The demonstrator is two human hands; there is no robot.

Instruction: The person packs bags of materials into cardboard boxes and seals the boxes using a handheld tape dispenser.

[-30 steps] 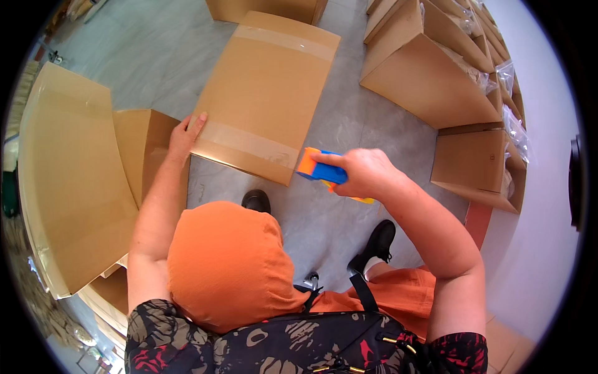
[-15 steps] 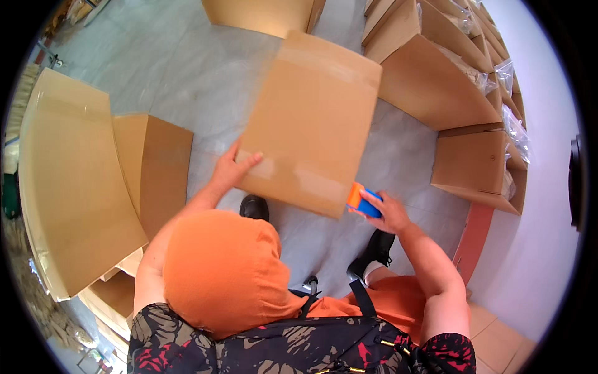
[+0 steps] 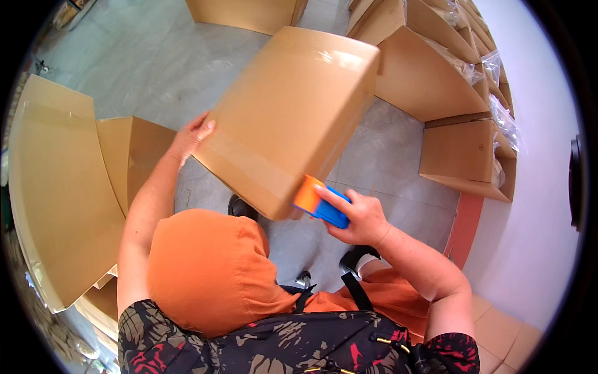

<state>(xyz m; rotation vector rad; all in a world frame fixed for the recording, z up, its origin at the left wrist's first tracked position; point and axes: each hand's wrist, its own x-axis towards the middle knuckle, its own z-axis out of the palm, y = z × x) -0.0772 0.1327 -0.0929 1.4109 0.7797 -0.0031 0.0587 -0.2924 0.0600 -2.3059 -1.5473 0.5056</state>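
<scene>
A closed cardboard box is held tilted in front of me, with strips of clear tape across its top face. My left hand grips its left edge, the thumb lying on the top face and the fingers mostly hidden below. In my right hand is an orange-and-blue tape dispenser, my fingers closed around its blue part. Its orange end rests at or very close to the near right corner of the box; actual contact is hard to tell.
Large cardboard boxes stand close on my left. Open boxes with plastic bags line the wall at right. Another box sits at the far side. Grey floor and my black shoes show below.
The box has turned and tilted, so more of its right side shows. My left hand has shifted left and farther away. My right hand has brought the tape dispenser left toward the near corner.
</scene>
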